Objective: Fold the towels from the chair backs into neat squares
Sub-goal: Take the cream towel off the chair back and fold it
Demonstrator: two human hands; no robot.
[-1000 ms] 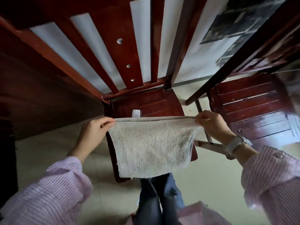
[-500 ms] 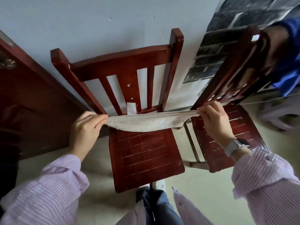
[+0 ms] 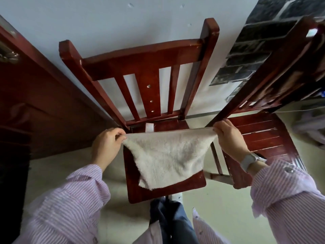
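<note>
Head view: red wooden chair (image 3: pixel 139 64) against pale wall (image 3: pixel 105 16), beige floor (image 3: pixel 219 208).

Pale grey wall (image 3: pixel 105 18) behind, dark brick-pattern panel (image 3: pixel 246 55) at right, red-brown wooden cabinet (image 3: pixel 40 110) on the left, cream floor (image 3: pixel 219 208) underfoot.

A pale floor (image 3: pixel 219 213) carries two red-brown wooden chairs. The middle chair (image 3: pixel 146 59) stands with its slatted back toward the far wall. The second chair (image 3: pixel 263 138) stands just to its right, turned at an angle.
</note>
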